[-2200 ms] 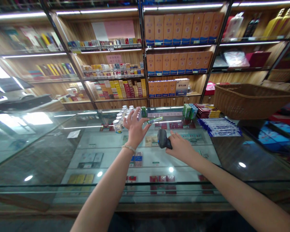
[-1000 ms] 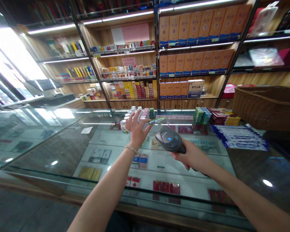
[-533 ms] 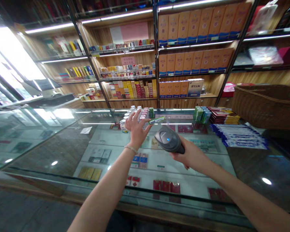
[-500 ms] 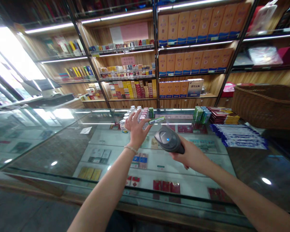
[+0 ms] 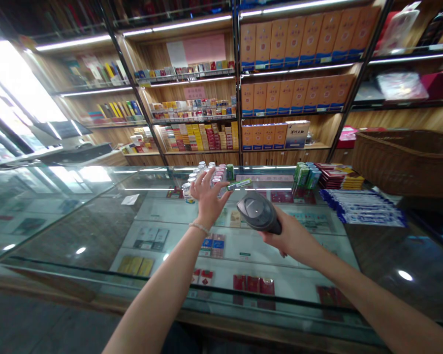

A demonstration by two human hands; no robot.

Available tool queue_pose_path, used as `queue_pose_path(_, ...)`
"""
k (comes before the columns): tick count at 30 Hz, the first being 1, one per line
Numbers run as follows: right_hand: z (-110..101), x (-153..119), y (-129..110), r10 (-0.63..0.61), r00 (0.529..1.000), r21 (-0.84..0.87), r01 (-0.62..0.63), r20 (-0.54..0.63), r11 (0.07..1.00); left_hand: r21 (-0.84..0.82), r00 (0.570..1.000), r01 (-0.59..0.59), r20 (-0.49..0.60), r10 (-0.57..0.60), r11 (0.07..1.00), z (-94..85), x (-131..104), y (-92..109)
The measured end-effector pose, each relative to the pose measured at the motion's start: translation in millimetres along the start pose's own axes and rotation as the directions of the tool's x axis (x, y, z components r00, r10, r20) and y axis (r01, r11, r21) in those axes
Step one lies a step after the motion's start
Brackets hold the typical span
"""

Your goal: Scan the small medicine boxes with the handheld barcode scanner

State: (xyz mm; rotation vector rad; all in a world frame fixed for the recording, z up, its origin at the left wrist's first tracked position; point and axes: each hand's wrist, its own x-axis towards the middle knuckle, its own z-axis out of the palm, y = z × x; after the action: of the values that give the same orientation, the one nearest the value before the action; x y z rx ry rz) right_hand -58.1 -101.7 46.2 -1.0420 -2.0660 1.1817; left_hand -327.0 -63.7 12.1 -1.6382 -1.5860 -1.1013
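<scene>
My left hand [image 5: 208, 196] pinches a slim green pack [image 5: 239, 184] between thumb and fingers, its white barcode label turned toward me. A grey handheld barcode scanner [image 5: 257, 211] is gripped in my right hand [image 5: 286, 235]. The scanner's head tilts toward the pack, a short gap away from it. Behind my left hand stand several small white-capped bottles [image 5: 192, 183], partly covered by my fingers. Beside them is a green container [image 5: 230, 172]. Both hands are above the glass counter [image 5: 107, 236].
To the right on the counter are green and blue containers [image 5: 307, 175], stacked red and yellow packs [image 5: 337, 176], blue-and-white packets [image 5: 365, 209] and a wicker basket [image 5: 406, 162]. A paper slip [image 5: 130, 199] lies left. Flat packs show beneath the glass; stocked shelves [image 5: 284, 115] line the wall.
The blue light on top of the barcode scanner has gone out. Both hands hold nearly the same position, and the view has shifted only slightly.
</scene>
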Motion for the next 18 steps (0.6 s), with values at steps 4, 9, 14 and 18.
queue_pose_path(4,-1.0,0.6,-2.3,-0.033,0.999,0.002,0.033,-0.023,0.999,0.008,1.000,0.013,0.021,-0.013,1.000,-1.7,0.3,-0.7)
queue_pose_path(9,-2.0,1.5,-3.0,-0.033,0.999,-0.021,0.033,-0.017,0.999,0.008,0.999,0.018,0.035,-0.018,1.000,-2.1,0.5,-0.6)
queue_pose_path(14,-3.2,3.5,1.6,-0.067,0.998,-0.129,0.064,-0.021,0.990,-0.003,0.999,0.014,0.033,-0.014,1.000,-1.6,1.3,-0.4)
queue_pose_path(18,-4.2,3.4,1.3,-0.071,0.997,-0.337,0.057,-0.031,0.940,-0.010,1.000,0.006,0.028,-0.006,1.000,-1.8,1.5,0.9)
